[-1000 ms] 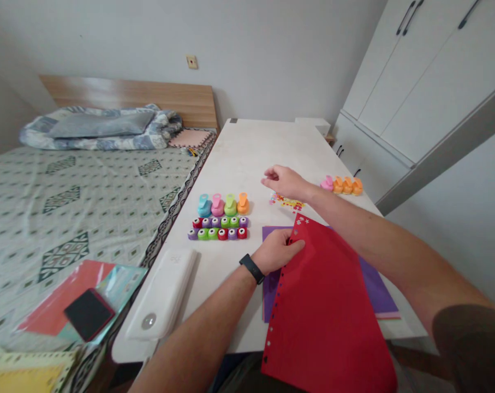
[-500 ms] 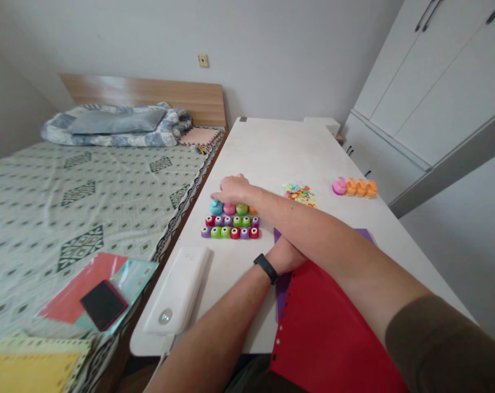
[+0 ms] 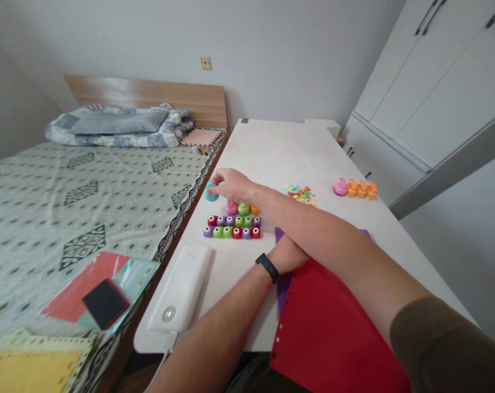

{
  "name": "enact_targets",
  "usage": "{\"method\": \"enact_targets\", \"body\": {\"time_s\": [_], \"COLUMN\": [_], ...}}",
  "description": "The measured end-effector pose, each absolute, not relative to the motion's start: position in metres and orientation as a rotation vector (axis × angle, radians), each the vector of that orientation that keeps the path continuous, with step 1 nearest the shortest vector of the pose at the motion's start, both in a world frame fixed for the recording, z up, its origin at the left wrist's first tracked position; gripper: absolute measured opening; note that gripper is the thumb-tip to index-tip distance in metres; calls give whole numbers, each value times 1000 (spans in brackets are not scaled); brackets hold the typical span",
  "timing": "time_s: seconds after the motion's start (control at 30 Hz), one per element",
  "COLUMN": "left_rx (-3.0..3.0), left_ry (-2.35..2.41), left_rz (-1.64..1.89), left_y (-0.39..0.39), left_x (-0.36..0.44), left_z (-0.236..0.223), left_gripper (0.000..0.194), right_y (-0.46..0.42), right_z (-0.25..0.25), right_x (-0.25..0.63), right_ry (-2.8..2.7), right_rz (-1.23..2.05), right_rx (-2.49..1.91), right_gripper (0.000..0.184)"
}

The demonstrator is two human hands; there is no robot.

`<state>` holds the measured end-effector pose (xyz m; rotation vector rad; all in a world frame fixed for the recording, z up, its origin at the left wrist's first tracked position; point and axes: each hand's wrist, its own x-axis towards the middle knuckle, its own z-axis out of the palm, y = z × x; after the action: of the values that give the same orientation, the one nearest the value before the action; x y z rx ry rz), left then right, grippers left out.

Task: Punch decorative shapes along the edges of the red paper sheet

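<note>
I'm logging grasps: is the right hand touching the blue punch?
Touching: the head view shows the right hand closed on the blue punch, no gap visible.

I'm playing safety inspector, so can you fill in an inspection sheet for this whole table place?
Surface: white table.
Job's things: blue punch, held near other colourful punches; red sheet, holes along its left edge, over a purple sheet.
Clutter: scattered paper bits; white device.
Hands: right hand grips the blue punch; left hand at the red sheet, fingers hidden.
Cables: white cable at the device's near end.
Surroundings: bed left, cabinets right.
</note>
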<state>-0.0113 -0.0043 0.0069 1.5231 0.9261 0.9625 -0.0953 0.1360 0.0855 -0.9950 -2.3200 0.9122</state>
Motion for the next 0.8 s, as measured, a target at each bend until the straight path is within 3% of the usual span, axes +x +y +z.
{"method": "enact_targets", "body": {"time_s": [0.17,0.33,0.53,0.8], "left_rx": [1551,1500,1407,1282], "left_ry": [965,943,870,876], "left_rz": [810,764,758,723], "left_y": [-7,-9,-9,-10], "left_x": [-14,-16,-11,-10], "left_z": [7,8,9,13], "left_gripper": [25,29,32,35], "right_y": [129,108,75,51], "right_z": [110,102,69,41], "right_x": [-16,97,196,229], "right_ry": [-1852,-1488,-1301,-1153], "right_rz": [1202,1378,1376,1403], "right_rx": [-798,-749,-954,-988], "right_gripper": [30,42,42,39]}}
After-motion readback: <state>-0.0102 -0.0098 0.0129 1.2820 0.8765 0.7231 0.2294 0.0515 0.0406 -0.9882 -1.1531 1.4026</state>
